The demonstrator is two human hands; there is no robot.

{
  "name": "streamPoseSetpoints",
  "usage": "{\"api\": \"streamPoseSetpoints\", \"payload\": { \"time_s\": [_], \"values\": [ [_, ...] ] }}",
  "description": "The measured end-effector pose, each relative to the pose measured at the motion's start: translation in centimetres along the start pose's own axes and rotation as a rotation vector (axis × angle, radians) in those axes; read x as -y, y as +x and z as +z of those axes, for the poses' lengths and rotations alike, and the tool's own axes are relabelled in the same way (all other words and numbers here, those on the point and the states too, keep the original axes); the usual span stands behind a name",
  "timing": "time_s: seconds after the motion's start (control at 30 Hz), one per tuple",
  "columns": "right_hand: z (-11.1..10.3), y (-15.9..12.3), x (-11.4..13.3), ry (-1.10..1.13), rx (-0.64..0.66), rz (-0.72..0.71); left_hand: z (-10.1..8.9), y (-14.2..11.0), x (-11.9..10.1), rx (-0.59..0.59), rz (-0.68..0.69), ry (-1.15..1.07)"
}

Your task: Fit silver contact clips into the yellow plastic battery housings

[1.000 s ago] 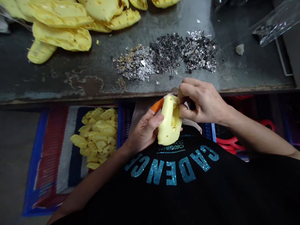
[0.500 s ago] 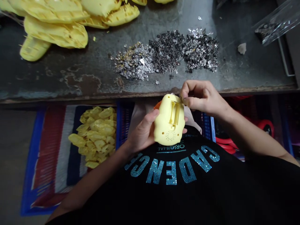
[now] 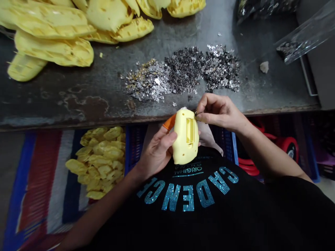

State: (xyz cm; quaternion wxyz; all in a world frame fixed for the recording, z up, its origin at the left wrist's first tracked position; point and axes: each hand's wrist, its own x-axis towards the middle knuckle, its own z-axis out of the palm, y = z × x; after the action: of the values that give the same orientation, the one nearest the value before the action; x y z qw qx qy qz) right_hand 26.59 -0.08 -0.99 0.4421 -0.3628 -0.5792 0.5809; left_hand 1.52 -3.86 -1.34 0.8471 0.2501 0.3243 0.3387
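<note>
My left hand is closed around a yellow plastic shell, with the thumb on its face and other fingers behind. An orange cover sits on one of this hand's fingers. The shell has an open rectangular battery compartment and small round holes. At the shell's upper right edge, my right hand pinches a small dark metal piece between thumb and finger. Just beyond, on the table, lie heaps of small metal pieces: a silvery heap, a dark heap and a mixed shiny heap.
Large yellow shells are piled on the table at far left. Plastic bags with metal pieces lie at far right. Below the table edge, small yellow shells fill part of a blue crate; red objects are at right.
The view has shifted, so the table things appear lower. The yellow shell has turned slightly to the side in my left hand. My right hand stays at its upper edge, still pinching.
</note>
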Motion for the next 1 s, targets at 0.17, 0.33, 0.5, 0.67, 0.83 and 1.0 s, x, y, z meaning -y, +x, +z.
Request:
{"api": "streamPoseSetpoints", "payload": {
  "time_s": [0.17,0.33,0.5,0.67,0.83,1.0],
  "values": [
    [-2.8,0.7,0.5,-0.692,-0.065,-0.059,-0.5,0.4,-0.8,-0.047,-0.032,-0.004],
    [-3.5,0.2,0.5,-1.045,-0.064,-0.102,-0.9,0.6,-1.0,-0.029,-0.033,-0.056],
    [-3.4,-1.7,0.0,-1.027,-0.205,-0.127,-1.0,0.7,-1.0,-0.046,-0.052,-0.049],
    [-3.3,-1.9,-1.2,-1.079,-0.248,-0.149,-0.7,0.7,-1.3,-0.038,-0.117,-0.044],
    [-2.5,-1.1,-1.0,-1.08,-0.239,-0.159,-0.4,0.9,-1.0,0.066,-0.135,-0.106],
    [-2.1,-0.7,-0.9,-1.158,-0.21,-0.168,-0.4,0.9,-0.7,0.088,-0.088,-0.152]
  ]
}}
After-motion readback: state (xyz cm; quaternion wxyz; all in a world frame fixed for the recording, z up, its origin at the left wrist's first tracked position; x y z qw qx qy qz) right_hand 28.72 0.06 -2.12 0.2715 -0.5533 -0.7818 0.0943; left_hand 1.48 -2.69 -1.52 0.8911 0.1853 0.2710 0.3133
